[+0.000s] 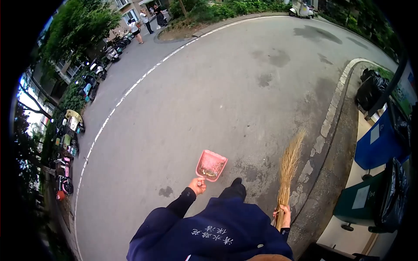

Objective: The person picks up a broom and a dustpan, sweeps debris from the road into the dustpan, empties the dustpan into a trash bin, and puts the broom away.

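Note:
A pink dustpan (211, 165) hangs in front of me, a little left of my body, with some debris in its pan. My left hand (198, 186) is closed around its handle. On my right side, my right hand (283, 215) grips a straw broom (288, 169) low on its bundle, and the bristles point forward and up in the view. One dark shoe (236, 181) shows below my dark blue clothing, between dustpan and broom.
Grey pavement (187, 100) stretches ahead. A kerb (333, 108) runs along the right, beside black bags (370, 89), a blue bin (379, 139) and a green bin (365, 198). Parked scooters (89, 87) line the left; several people (146, 21) are far off, and a white scooter (301, 9) stands beyond.

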Tool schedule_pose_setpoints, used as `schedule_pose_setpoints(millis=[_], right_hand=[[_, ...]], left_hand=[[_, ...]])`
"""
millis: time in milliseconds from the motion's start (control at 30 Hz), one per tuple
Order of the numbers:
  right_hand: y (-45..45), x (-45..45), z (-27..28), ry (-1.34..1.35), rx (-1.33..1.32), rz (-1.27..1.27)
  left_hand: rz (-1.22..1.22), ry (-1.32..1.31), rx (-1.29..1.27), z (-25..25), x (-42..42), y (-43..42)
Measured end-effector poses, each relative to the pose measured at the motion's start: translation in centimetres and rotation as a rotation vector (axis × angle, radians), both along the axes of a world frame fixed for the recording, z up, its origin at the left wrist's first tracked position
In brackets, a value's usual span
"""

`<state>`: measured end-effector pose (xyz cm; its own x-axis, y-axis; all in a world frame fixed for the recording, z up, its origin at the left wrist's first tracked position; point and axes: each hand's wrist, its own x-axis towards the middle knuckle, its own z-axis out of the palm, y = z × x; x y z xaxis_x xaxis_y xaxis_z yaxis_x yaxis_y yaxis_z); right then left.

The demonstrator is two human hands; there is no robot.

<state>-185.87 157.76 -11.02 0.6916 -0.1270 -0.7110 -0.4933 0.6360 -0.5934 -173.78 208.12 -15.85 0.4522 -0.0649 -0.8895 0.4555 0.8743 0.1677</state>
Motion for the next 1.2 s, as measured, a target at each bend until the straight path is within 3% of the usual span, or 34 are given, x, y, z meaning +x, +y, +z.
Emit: schedule_pose_setpoints(millis=[67,133,267,333,400,433,467,500,533,600,667,767,867,1033,1200], right_hand=[[-1.8,5.6,-0.7,0.004,-0.036,-0.012],[-4.0,11.5,-1.2,-0.025,-0.042,-0.015],[-9.5,22.4,-1.4,-0.012,-0.113,-0.112],[-12.7,26.4,-2.9,-0.021,-0.103,-0.218],[-15.4,29.8,-0.5,0.056,-0.122,-0.290],[-17.0,30.4,-1.3,0.056,-0.169,-0.326],[-17.0,32.5,2.4,0.062,-0.192,-0.406],[-18.3,32.3,0.8,0.148,-0.225,-0.509],[-19.5,34.0,3.1,0.192,-0.222,-0.542],[-23.4,36.0,2.1,0.287,-0.230,-0.596],[-26.9,38.3,1.5,0.348,-0.236,-0.666],[-31.1,40.0,0.0,0.413,-0.275,-0.626],[-38.2,43.8,-3.4,0.453,-0.343,-0.535],[-51.5,51.5,-7.0,0.471,-0.305,-0.498],[-59.9,57.7,-12.5,0.499,-0.327,-0.328]], left_hand=[[0.005,0.005,0.083,-0.2,5.9,-2.1],[-0.060,-0.095,0.056,-1.2,12.4,-3.8],[-0.157,-0.051,0.005,-5.1,29.0,-10.4],[-0.232,-0.085,-0.088,-5.8,37.1,-15.1],[-0.353,0.006,0.033,-3.6,45.4,-21.9],[-0.377,-0.049,0.013,-5.1,49.0,-24.1],[-0.473,-0.053,-0.019,-6.7,53.0,-25.9],[-0.502,-0.135,0.044,-6.6,55.6,-29.4],[-0.571,-0.092,0.101,-6.1,59.4,-32.9],[-0.718,-0.076,0.058,-8.9,66.3,-38.5],[-0.637,0.049,-0.043,-6.9,71.1,-45.6],[-0.658,0.149,0.040,-8.7,75.5,-52.8],[-0.803,0.127,-0.094,-10.9,81.3,-60.8],[-0.956,0.198,0.035,-11.4,88.2,-76.8],[-1.058,0.272,0.149,-15.8,93.9,-90.9]])
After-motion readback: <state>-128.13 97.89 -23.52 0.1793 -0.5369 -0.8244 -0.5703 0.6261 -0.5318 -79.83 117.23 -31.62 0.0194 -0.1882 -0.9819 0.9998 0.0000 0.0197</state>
